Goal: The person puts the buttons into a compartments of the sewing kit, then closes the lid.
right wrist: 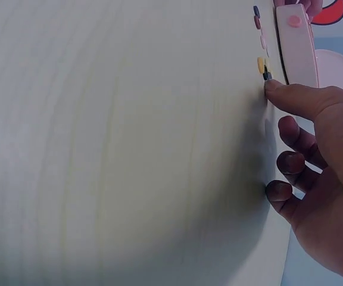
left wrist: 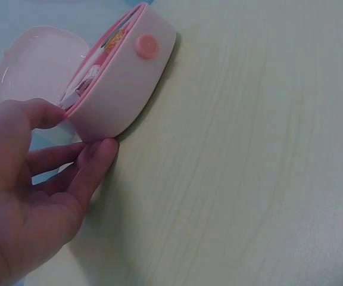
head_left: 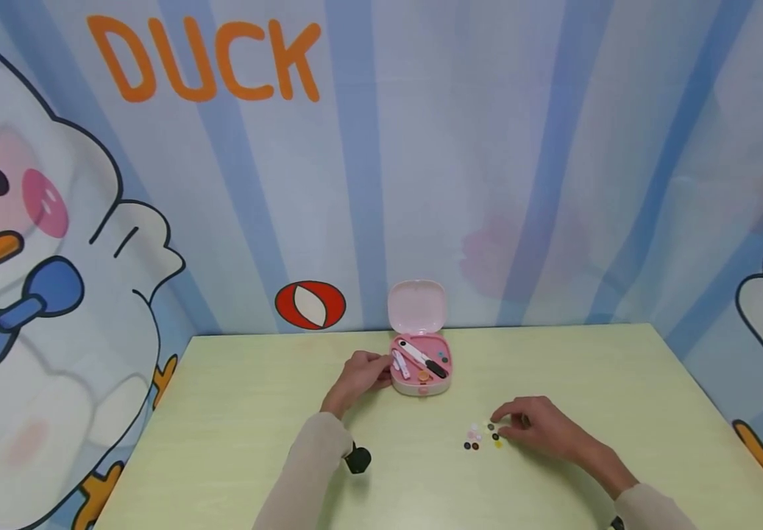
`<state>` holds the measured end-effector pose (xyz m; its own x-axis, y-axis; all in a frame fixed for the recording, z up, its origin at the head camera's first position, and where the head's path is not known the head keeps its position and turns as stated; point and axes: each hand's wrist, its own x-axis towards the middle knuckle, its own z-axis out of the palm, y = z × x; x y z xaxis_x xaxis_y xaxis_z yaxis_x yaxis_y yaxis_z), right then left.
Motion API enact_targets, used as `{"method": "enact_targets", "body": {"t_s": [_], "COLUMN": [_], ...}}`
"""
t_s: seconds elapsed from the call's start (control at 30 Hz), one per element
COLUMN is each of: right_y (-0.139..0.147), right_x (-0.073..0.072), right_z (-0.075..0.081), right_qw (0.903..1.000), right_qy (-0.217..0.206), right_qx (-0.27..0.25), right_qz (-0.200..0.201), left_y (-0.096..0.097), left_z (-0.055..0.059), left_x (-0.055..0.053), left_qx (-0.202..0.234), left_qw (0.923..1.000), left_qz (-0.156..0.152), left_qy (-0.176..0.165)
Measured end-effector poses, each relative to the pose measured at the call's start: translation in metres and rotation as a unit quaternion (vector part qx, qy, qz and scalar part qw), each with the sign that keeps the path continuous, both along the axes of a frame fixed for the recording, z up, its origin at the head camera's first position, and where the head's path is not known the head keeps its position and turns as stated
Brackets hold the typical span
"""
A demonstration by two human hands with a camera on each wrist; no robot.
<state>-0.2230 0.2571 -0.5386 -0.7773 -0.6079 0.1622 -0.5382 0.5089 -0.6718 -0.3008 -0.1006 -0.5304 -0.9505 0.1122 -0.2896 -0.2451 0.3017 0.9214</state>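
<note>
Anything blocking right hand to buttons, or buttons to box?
Nothing visible. The right hand is at the buttons, and no object shows on the table between those and the box. The lid stands open at the back; the left hand grips the box's left side, off that line.

left fingers [left wrist: 97,167] touching pink box [left wrist: 118,83] | lid [left wrist: 37,65] open | pale wood-grain table [left wrist: 237,143]

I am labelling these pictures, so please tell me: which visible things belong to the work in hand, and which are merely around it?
Belonging, it seems:
open pink box, touched by the left hand
small discs, at the right hand

Merely around:
table, as support
duck backdrop
</note>
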Motion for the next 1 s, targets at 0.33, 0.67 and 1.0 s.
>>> {"method": "enact_targets", "body": {"t_s": [0.33,0.67,1.0], "right_y": [-0.011,-0.018,-0.017], "right_x": [-0.001,-0.005,-0.017], "right_z": [0.003,0.009,0.016], "right_qw": [1.0,0.9998,0.9989], "right_qy": [-0.006,-0.014,0.003], "right_qx": [-0.004,0.014,0.031], "right_qz": [0.003,0.006,0.036], "left_y": [-0.001,0.0,-0.001], "left_z": [0.002,0.0,0.001], "left_x": [0.0,0.0,-0.001], "left_qx": [-0.007,-0.007,0.002], "left_qw": [1.0,1.0,1.0], "left_qz": [0.005,0.005,0.003], "left_qy": [-0.004,-0.004,-0.007]}}
